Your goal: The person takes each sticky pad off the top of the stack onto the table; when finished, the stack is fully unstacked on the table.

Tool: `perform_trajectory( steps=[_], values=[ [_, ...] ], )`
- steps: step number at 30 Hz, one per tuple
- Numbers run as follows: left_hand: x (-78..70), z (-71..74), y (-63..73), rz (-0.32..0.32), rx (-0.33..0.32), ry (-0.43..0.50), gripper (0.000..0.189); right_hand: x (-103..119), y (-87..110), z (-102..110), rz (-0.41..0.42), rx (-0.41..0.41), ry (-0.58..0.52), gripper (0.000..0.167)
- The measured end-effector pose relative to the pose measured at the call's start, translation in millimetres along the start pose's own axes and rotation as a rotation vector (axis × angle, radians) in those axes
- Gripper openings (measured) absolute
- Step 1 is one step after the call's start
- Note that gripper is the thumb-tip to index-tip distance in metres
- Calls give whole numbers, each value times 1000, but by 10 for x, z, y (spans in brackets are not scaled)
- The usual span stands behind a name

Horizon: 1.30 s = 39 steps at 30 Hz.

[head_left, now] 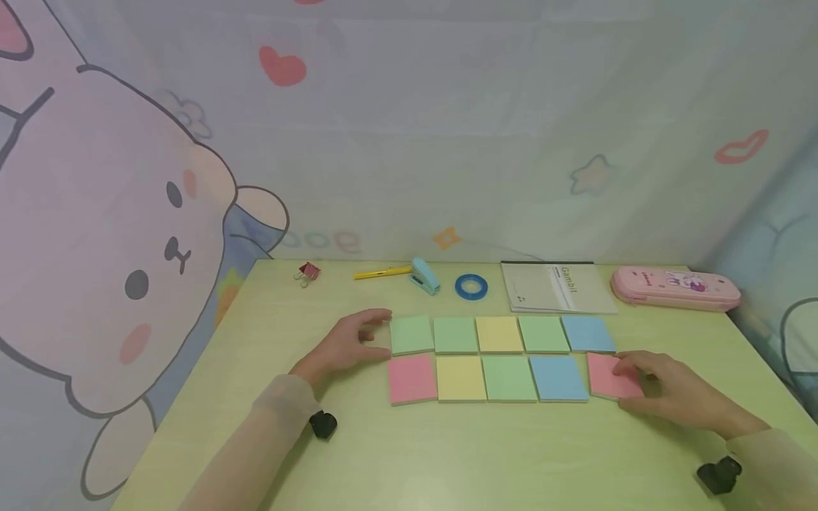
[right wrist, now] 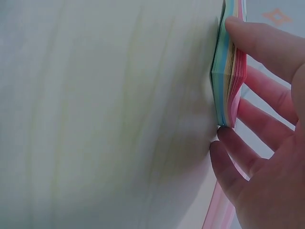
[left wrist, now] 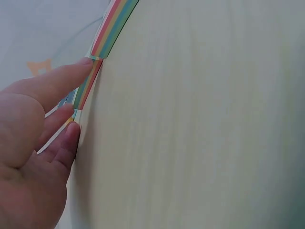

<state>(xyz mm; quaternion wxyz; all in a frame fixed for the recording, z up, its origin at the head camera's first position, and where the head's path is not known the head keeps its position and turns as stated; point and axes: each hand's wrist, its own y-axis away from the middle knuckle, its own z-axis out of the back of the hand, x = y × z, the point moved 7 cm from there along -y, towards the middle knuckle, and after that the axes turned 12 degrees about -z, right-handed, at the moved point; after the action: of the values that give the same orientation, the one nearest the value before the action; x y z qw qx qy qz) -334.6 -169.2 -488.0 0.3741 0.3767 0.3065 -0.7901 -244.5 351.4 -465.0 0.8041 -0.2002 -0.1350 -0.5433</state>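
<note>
Sticky-note pads lie in two rows on the table. At the left end, my left hand (head_left: 345, 343) rests with loosely spread fingers beside the light green pad (head_left: 412, 335) of the far row. Its thumb tip comes right at the pad's edge, close to the corner of the pink pad (head_left: 412, 379) in the near row. My right hand (head_left: 671, 392) pinches another pink pad (head_left: 610, 375) at the right end of the near row. In the right wrist view, the thumb presses the layered coloured side of this pad (right wrist: 229, 76), and fingers reach over its pink top.
Behind the rows lie a red binder clip (head_left: 309, 270), a yellow pen (head_left: 382, 272), a light blue stapler (head_left: 424, 277), a blue tape roll (head_left: 471, 287), a notebook (head_left: 556, 287) and a pink pencil case (head_left: 676, 287). A patterned curtain (head_left: 409, 128) hangs along the far edge.
</note>
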Motion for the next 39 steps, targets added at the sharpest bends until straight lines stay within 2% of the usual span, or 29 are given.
perform_trajectory(
  steps=[8,15,24,34,39],
  values=[
    [42,-2,-16,20,-1,-49,76,22,0,11,1,-35,26,44],
    [13,-2,-23,9,-5,-74,75,28,12,51,-71,-56,90,44],
    [-32,-14,-23,4,-8,-75,73,15,20,76,-77,-51,36,45],
    [-5,-12,-15,22,-7,-75,74,2,3,56,-70,-31,-19,50],
    [-28,-6,2,27,-21,-57,73,-9,0,40,-92,-13,-1,50]
  ],
)
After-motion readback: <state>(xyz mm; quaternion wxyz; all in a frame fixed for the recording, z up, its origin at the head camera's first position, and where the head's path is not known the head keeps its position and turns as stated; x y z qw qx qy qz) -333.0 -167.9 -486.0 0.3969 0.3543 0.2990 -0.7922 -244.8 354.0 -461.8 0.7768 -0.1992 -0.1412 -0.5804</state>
